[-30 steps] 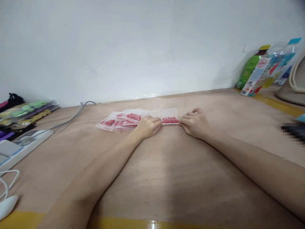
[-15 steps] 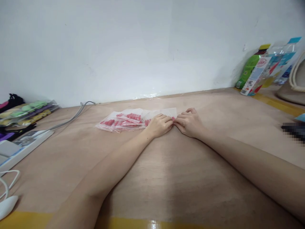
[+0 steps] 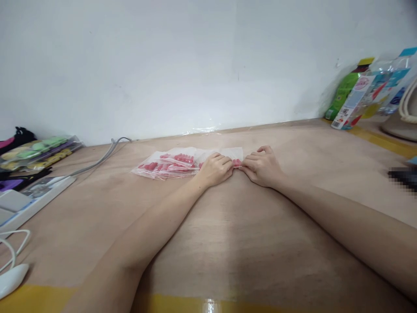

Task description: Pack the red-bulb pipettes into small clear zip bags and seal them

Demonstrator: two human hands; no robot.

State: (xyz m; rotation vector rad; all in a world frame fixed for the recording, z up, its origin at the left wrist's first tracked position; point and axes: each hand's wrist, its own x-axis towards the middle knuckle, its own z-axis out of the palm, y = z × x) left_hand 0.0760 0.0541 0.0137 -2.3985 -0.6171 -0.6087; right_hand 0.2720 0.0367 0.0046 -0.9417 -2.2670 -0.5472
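Observation:
Both hands pinch the near edge of a clear plastic bag [image 3: 235,153] lying on the table, with small red pieces inside. My left hand [image 3: 217,168] is closed on the edge and covers part of the bag. My right hand [image 3: 261,167] grips its right end between thumb and fingers. A short gap separates the hands, where some red pieces [image 3: 236,162] show. Left of them lies an overlapping pile of similar clear bags [image 3: 166,165] with red pieces in them. I cannot make out exactly what the pieces are.
Bottles [image 3: 355,93] stand by the wall at the back right. A power strip [image 3: 39,200] with a grey cable [image 3: 100,158] lies at left, near packets of green and yellow items [image 3: 42,152]. A white mouse-like object [image 3: 13,280] sits front left; a dark pixelated object [image 3: 404,177] is at right.
My hands have moved slightly apart along the bag's edge, the left going left and the right going right. More of the red pieces now show between them.

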